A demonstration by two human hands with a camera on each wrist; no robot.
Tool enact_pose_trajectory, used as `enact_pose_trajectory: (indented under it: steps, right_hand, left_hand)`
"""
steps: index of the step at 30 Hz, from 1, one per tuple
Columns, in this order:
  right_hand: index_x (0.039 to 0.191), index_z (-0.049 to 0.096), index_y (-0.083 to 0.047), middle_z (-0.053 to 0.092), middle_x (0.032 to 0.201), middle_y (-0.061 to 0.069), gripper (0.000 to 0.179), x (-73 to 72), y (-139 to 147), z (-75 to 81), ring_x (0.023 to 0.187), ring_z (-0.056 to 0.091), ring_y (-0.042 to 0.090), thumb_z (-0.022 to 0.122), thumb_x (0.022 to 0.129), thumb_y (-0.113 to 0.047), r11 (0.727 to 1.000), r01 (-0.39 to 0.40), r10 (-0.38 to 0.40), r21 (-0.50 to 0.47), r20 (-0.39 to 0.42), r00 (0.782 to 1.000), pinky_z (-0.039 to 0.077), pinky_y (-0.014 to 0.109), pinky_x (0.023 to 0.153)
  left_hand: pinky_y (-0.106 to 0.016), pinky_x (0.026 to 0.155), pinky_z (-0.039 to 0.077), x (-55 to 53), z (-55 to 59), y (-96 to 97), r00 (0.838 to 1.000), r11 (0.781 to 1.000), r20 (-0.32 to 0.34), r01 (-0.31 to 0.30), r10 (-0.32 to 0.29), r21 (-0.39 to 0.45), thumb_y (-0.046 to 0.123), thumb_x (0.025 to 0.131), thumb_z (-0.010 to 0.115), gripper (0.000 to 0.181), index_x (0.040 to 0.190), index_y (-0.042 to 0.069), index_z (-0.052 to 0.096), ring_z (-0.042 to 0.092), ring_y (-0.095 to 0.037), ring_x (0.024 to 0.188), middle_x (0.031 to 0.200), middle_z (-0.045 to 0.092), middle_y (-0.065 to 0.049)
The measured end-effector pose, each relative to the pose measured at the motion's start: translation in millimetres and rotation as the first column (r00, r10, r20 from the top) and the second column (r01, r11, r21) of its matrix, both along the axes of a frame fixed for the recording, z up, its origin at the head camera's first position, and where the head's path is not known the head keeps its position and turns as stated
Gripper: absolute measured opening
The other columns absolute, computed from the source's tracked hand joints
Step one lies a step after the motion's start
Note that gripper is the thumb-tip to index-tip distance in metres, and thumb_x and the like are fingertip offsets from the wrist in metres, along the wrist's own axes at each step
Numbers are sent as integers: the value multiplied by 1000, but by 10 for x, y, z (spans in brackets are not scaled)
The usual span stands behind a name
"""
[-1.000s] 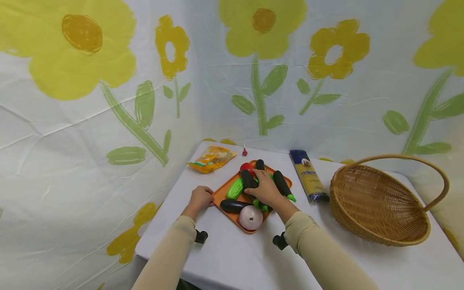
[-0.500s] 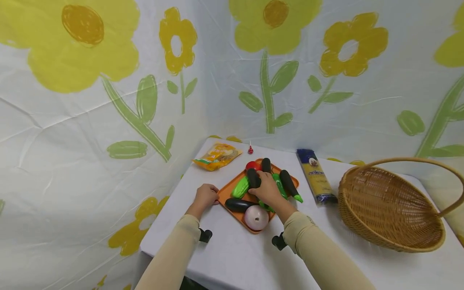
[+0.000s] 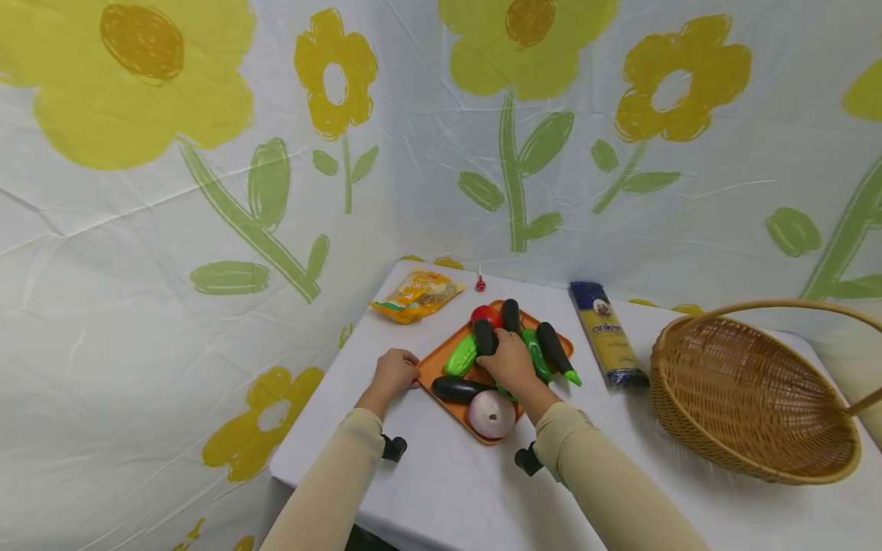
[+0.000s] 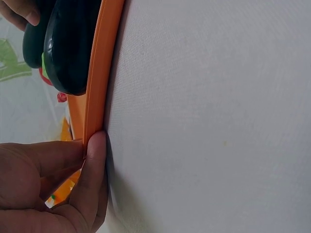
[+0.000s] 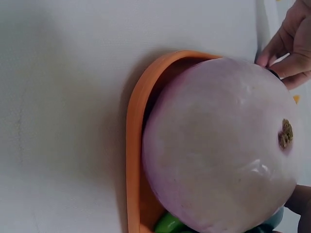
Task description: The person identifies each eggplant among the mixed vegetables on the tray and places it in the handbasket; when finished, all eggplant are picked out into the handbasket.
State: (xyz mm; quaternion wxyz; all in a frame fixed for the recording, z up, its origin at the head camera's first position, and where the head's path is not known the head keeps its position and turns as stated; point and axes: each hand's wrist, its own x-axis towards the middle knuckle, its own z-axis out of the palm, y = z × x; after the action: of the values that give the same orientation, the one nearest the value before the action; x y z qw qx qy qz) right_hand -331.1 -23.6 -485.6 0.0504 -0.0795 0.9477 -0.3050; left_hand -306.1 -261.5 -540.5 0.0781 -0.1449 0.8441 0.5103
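**Pinch on One Side, Grip on the Other**

From the head view, a person works at a white table [image 3: 455, 497], hands apart. The left hand [image 3: 396, 373] pinches the left corner of an orange tray [image 3: 429, 367], a hold that seems to steady it. The right hand [image 3: 511, 361] grips the held eggplant [image 3: 485, 335] over the tray's middle; whether it is lifted off the tray cannot be told. A tomato [image 3: 486, 314] and far eggplant [image 3: 511, 315] sit at the far end, a light-green gourd [image 3: 460, 356] to the left, a pepper [image 3: 537, 356] to the right. The right eggplant [image 3: 553, 346] pokes its tip past the right rim. White cloth spans the room between tray and near table edge. A yellow packet [image 3: 416, 297] and lollipop [image 3: 480, 283] lie beyond; a pasta pack [image 3: 606, 337] lies between tray and basket [image 3: 751, 398].

From the left wrist, thumb and fingers clamp the tray's rim. The near eggplant [image 4: 70, 48] lies just inside it, with cloth outside; the right hand's fingers touch a dark vegetable behind.

From the right wrist, the onion [image 5: 218, 145] bulges above the near corner, probably kept from rolling by the rim. A narrow gap shows along the rounded edge. The right hand is only a sliver at lower right, its grip hidden here.
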Motion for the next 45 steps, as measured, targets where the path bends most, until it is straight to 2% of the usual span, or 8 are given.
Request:
enact_pose_trajectory:
  steps: [7,14,21,25,30,34,40,45]
  right_hand:
    - [144,48,7,57,135,27,65,36,44,51,126,53,42,74,89,-14,999,50,-49,7,-34,998,46,55,106]
    - [142,49,9,59,132,27,61,76,102,98,121,56,41,69,88,-9,994,105,-105,-17,-29,994,48,55,104]
    - [141,50,9,61,130,27,58,121,178,132,118,59,40,68,88,-8,991,129,-131,-40,-50,990,50,54,102]
    - [140,52,7,62,128,26,56,136,217,162,114,60,40,67,89,-9,991,127,-129,-46,-64,990,51,54,100]
    - [137,55,6,66,120,25,53,159,254,229,105,63,38,68,88,-9,991,123,-128,-53,-103,986,55,51,91]
    - [138,56,6,66,119,25,55,176,291,298,102,65,38,69,87,-8,992,122,-127,-44,-134,983,58,50,88]
    - [136,59,4,68,120,22,54,171,343,403,103,65,37,72,86,-10,992,127,-128,-16,-158,979,57,51,91]
    - [139,58,2,66,123,22,54,181,377,476,106,63,37,74,89,-13,987,159,-160,-19,-117,980,55,53,95]
  left_hand:
    - [-23,56,60,-40,39,75,1000,1000,-3,27,-27,10,-6,84,72,22,106,-4,73,65,-12,58,87,64,-12]
    - [-24,57,61,-48,82,158,999,999,-9,36,-36,16,-6,84,73,22,106,-5,74,67,-13,59,87,66,-12]
    - [-23,55,60,-44,129,241,1000,999,-23,20,-21,-34,-5,85,71,23,108,-4,75,66,-13,58,98,66,-14]
    - [-21,52,58,-64,136,263,996,994,-56,62,-68,-95,-10,83,67,36,117,0,74,64,-12,58,104,68,-15]
    - [-21,50,56,-112,144,222,987,975,-66,131,-145,-179,-13,79,66,43,118,2,75,61,-11,59,105,68,-13]
    - [-22,49,56,-124,143,160,985,972,-40,157,-167,-175,-12,78,66,42,117,0,74,61,-12,56,104,66,-13]
    - [-22,50,56,-91,105,73,988,974,-13,149,-154,-169,-12,78,66,42,118,-1,73,61,-13,57,104,65,-13]
    - [-23,51,56,-78,60,8,990,975,4,139,-141,-174,-11,79,66,41,118,0,73,61,-14,58,103,65,-14]
